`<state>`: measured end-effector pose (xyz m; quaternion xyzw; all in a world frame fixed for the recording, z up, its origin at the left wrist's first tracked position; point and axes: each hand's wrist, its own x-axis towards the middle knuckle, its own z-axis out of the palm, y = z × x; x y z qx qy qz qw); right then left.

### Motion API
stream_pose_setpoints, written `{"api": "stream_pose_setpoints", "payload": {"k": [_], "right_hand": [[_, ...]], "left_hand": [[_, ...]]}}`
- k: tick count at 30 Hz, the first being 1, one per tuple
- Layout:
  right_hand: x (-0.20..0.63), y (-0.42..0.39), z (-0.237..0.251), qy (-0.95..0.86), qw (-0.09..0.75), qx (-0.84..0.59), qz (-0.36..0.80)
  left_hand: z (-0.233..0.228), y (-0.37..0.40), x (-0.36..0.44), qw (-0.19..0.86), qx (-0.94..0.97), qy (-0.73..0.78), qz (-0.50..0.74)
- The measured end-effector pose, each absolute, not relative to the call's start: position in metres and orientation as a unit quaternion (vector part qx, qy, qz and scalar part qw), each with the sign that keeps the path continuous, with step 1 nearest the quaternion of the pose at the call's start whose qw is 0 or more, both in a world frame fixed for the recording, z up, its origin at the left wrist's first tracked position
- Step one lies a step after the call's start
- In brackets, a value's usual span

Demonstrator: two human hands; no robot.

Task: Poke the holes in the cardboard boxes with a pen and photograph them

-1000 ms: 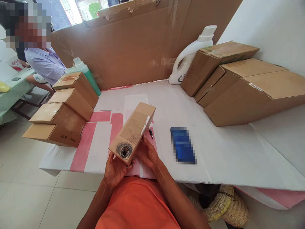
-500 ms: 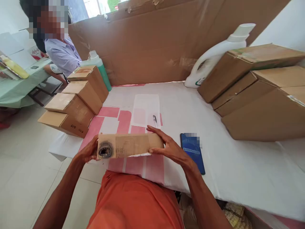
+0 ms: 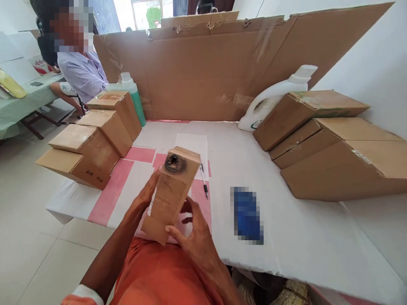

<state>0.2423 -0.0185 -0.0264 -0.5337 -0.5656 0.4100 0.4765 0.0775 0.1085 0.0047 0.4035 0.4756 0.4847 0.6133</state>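
A small cardboard box [image 3: 170, 192] is held tilted in front of me, its long side sloping away. Near its far end a round hole is ringed with dark, blackened rough marks. My left hand [image 3: 151, 188] grips the box's left side, its fingers mostly hidden behind it. At the lower right edge, my right hand [image 3: 195, 233] holds the box, thumb on the near face and fingers curled round behind. Just right of the box, a black-and-white pen [image 3: 204, 182] lies on the table, partly over a white paper sheet [image 3: 192, 142].
Several cardboard boxes [image 3: 104, 131] line the table's left side; more boxes [image 3: 337, 146] stand right. A green-liquid bottle [image 3: 136, 101] and a white jug [image 3: 276, 93] stand before a cardboard panel [image 3: 197, 76]. A pixelated blue phone [image 3: 248, 216] lies right. A seated person [image 3: 79, 72] is beyond, left.
The box has turned from lying crosswise to pointing away from me, its blackened hole swinging from the left to the far end. My right hand has shifted left and nearer; the view has tilted up.
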Motion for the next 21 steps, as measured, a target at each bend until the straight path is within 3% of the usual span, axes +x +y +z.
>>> {"api": "stream_pose_setpoints", "payload": {"k": [7, 14, 21], "right_hand": [[0.266, 0.018, 0.035, -0.441, 0.601, -0.507, 0.433], [0.241, 0.013, 0.03, -0.446, 0.56, -0.51, 0.477], [0.24, 0.018, 0.028, -0.442, 0.555, -0.512, 0.484]], "left_hand": [[0.005, 0.059, 0.103, 0.58, 0.532, 0.438, 0.435], [-0.002, 0.043, 0.079, 0.596, 0.504, 0.433, 0.451], [0.017, 0.073, 0.087, 0.448, 0.59, 0.443, 0.506]]}}
